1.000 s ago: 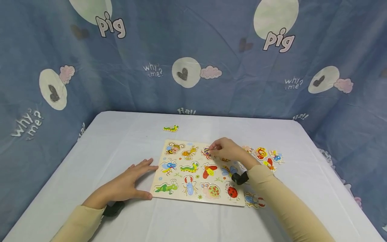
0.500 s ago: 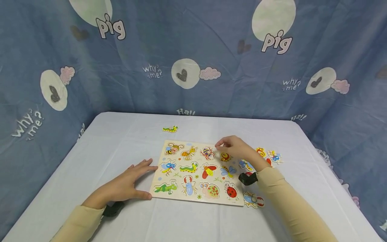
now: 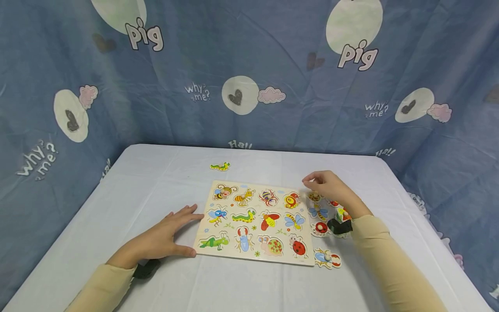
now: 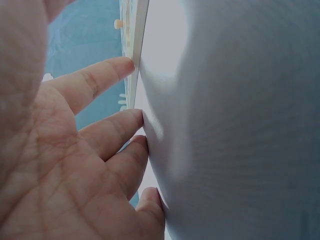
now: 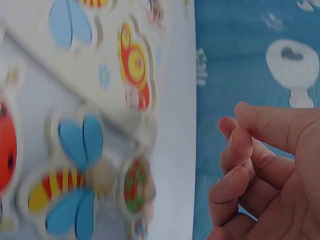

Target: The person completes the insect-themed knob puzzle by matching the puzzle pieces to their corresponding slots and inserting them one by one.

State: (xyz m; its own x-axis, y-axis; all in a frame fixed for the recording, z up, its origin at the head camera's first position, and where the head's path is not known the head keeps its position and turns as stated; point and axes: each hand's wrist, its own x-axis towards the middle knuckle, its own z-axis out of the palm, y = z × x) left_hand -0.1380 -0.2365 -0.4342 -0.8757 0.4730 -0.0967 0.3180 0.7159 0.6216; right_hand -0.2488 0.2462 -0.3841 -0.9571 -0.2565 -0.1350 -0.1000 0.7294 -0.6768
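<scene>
A wooden insect puzzle board point(image 3: 284, 258) lies flat on the white table. My left hand point(image 3: 167, 236) rests at its left side, fingers spread, with thumb and a fingertip at the edge. In the left wrist view a fingertip touches the board's rim point(image 4: 139, 35). My right hand point(image 3: 331, 188) hovers past the board's far right corner. Its fingers are loosely curled, and nothing shows between them in the right wrist view. Below it lie loose knobbed pieces, among them a dragonfly piece point(image 3: 318, 212) and a ladybug piece point(image 3: 320, 228). The right forearm and hand hide several pieces partly.
A beetle piece point(image 3: 326, 258) lies by the board's near right corner. Beyond the far edge of the board sits a caterpillar piece point(image 3: 220, 166). Blue printed cloth point(image 3: 249, 121) hangs behind and beside the table.
My right hand has left the spider picture on the board and moved right, past the far right corner. More loose pieces show beneath it. The left hand stays at the board's edge.
</scene>
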